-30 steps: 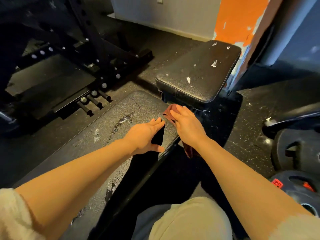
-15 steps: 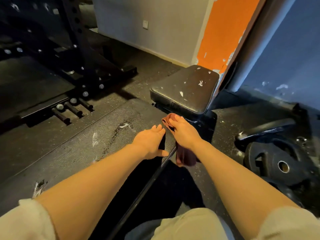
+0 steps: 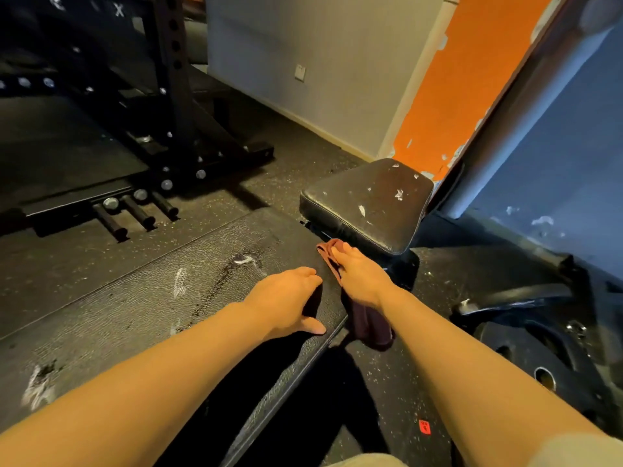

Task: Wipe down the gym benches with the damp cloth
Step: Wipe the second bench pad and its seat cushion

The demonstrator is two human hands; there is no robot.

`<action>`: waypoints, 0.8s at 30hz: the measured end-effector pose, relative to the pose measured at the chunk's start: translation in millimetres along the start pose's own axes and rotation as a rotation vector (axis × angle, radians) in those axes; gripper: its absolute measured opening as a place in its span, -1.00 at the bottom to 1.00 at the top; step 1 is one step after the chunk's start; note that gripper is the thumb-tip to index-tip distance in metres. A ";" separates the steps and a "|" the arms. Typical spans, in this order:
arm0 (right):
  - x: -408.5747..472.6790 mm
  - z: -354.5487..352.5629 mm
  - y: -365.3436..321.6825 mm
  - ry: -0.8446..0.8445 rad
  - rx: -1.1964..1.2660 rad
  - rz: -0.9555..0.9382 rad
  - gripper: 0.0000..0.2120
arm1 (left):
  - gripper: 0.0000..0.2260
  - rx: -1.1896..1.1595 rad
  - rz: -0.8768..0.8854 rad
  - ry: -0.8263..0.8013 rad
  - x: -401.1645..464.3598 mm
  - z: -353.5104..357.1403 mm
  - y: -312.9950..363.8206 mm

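Right hand (image 3: 362, 281) presses the dark red damp cloth (image 3: 371, 326) flat-fingered on the bench pad's (image 3: 141, 298) far right corner; its tail hangs over the edge. Left hand (image 3: 286, 303) rests open beside it. Soft, limp cloth: best bunched under the palm.

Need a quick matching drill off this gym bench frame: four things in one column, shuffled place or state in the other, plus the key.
Things:
1. cloth
2. left hand
3. seat pad
4. weight plate

Places or states:
A. lying on the floor at the right, centre hole showing
B. resting on the long bench pad, holding nothing
C. dark red, pressed under the right hand at the pad's edge, its end hanging off
D. black with white flecks, beyond the long pad near the orange wall

Pairs: 1-C, 2-B, 3-D, 4-A
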State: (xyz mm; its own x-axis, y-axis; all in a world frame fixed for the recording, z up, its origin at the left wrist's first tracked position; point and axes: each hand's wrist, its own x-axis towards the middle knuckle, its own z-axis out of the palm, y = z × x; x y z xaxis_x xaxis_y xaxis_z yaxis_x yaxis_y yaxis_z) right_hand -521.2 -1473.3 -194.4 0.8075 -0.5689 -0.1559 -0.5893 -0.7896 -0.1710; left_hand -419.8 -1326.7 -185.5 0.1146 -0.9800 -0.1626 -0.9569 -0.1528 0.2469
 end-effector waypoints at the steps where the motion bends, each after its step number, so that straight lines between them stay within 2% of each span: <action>1: 3.5 0.9 -4.7 0.015 -0.006 -0.003 -0.47 | -0.29 -0.005 -0.007 0.037 -4.4 -6.1 -4.9; 5: -14.0 17.8 -28.8 0.054 -0.067 -0.176 -0.37 | -0.47 0.047 -0.065 0.169 -16.3 -25.3 -33.6; 8: -18.0 16.9 -25.5 -0.001 -0.074 -0.229 -0.33 | -0.38 0.049 -0.120 0.090 -17.0 -28.1 -51.4; 11: 10.3 8.7 -9.2 -0.004 -0.079 -0.134 -0.39 | -0.23 0.088 -0.150 -0.050 -17.6 -24.4 -59.8; 14: 36.4 -0.6 -20.0 -0.020 -0.042 -0.038 -0.49 | -0.20 0.154 -0.168 -0.093 -14.3 -21.9 -61.2; 19: 38.8 14.9 -69.5 0.024 -0.017 -0.217 -0.45 | -0.26 0.173 -0.184 -0.086 -6.1 -22.7 -59.9; 24: 36.0 6.6 -50.3 -0.036 -0.024 -0.292 -0.46 | -0.23 0.138 -0.176 -0.060 -10.9 -14.7 -62.9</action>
State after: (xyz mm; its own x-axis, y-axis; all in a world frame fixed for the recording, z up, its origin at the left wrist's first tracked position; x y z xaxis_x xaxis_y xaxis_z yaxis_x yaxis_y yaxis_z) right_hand -462.6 -1452.5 -197.9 0.9412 -0.3083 -0.1382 -0.3308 -0.9242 -0.1911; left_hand -356.9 -1308.3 -185.2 0.2705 -0.9299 -0.2493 -0.9516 -0.2975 0.0771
